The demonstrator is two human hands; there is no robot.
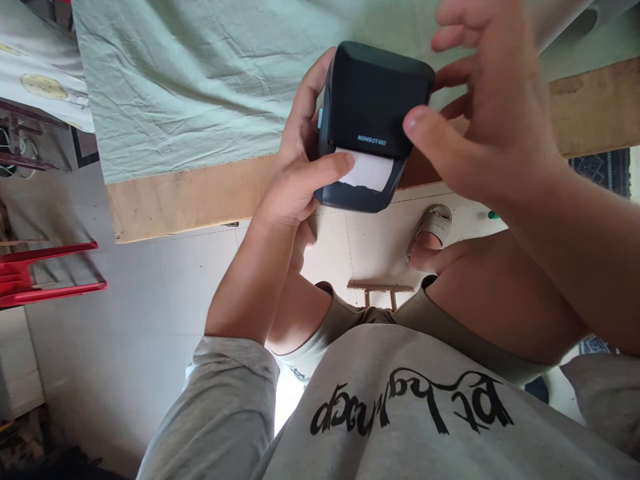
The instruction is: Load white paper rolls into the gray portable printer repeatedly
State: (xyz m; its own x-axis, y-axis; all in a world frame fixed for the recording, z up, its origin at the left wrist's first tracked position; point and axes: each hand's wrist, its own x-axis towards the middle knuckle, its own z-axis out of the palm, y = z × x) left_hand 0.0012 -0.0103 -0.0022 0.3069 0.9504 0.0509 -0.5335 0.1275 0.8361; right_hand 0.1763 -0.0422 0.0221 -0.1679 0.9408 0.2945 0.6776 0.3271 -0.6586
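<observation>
My left hand (300, 173) grips a small dark label printer (373, 107) by its left side, thumb lying across the white label paper (370, 172) that sticks out of its slot. The printer is held in the air in front of the table edge (190, 200). My right hand (480, 113) hovers at the printer's right side with fingers spread, thumb near the lower right corner and fingertips close to the upper right edge; it holds nothing.
A wooden table covered with a pale green cloth (200, 80) fills the top. Below are my knees, grey shirt and a sandalled foot (433, 230) on a tiled floor. A red plastic chair (45, 273) stands at the left.
</observation>
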